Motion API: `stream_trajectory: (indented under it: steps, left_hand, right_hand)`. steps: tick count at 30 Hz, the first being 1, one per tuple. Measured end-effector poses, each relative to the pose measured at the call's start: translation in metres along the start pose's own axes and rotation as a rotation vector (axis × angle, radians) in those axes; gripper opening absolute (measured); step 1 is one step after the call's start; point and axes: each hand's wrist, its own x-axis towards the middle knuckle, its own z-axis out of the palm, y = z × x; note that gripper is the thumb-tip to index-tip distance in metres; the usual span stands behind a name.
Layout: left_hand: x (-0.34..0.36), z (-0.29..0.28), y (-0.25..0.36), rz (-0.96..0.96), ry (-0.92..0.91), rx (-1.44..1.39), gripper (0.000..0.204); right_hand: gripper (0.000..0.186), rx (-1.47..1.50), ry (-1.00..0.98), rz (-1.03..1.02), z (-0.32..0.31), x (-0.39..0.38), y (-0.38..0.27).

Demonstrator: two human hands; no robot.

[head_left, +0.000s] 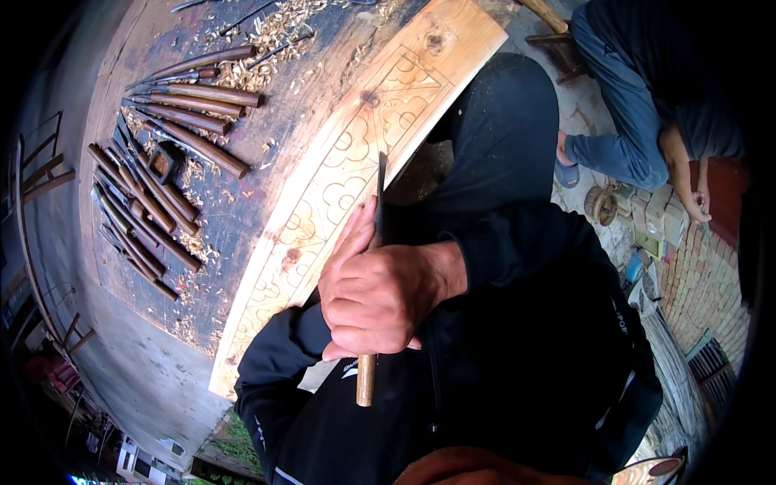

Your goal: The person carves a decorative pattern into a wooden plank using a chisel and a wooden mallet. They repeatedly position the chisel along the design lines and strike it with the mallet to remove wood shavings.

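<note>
A long-bladed carving chisel (366, 383) slants across a pale wooden board (477, 32). Its dark blade points away from me, and the tip meets the board near the right edge. My right hand (373, 295) is wrapped round the wooden handle, whose butt sticks out below the fist. Mostly hidden under it, my left hand (343, 252) lies against the chisel, with fingers reaching forward along the shank; its grip is partly covered. Drawn curves, scallops and straight border lines run along the board, which also shows several dark knots.
Several wood-handled carving tools (198, 145) lie in fanned rows on the worn workbench (279, 105), among curled shavings (250, 61). A small dark square box (164, 162) sits between them. To the right another person's hand (697, 206) rests near their knees. A bamboo-like round container (600, 205) stands on the floor.
</note>
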Motion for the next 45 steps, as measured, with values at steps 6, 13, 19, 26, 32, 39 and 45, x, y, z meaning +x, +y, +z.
stream_trajectory:
  steps: [6, 13, 19, 26, 32, 39, 45]
  left_hand:
    - [0.006, -0.028, -0.012, 0.052, -0.369, 0.036, 0.074]
    - [0.01, -0.025, -0.009, -0.001, -0.38, -0.01, 0.075]
    - [0.014, -0.027, -0.008, -0.024, -0.408, -0.015, 0.076]
    - [0.017, -0.026, -0.008, -0.047, -0.432, -0.023, 0.077]
    - [0.019, -0.026, -0.007, -0.062, -0.459, -0.028, 0.078]
    - [0.019, -0.027, -0.007, -0.077, -0.478, -0.027, 0.08]
    - [0.021, -0.028, -0.005, -0.049, -0.491, -0.017, 0.081]
  right_hand:
    - [0.045, -0.024, -0.005, 0.012, -0.005, 0.008, 0.0]
    - [0.044, -0.035, -0.011, 0.042, -0.003, 0.01, 0.003]
    - [0.042, -0.027, -0.016, 0.04, 0.001, 0.01, 0.005]
    - [0.04, -0.03, -0.009, 0.045, 0.003, 0.011, 0.009]
    - [0.039, -0.033, -0.006, 0.05, 0.003, 0.01, 0.011]
    - [0.036, -0.045, -0.012, 0.064, 0.002, 0.009, 0.01]
    - [0.035, -0.077, -0.001, 0.057, 0.002, 0.007, 0.01]
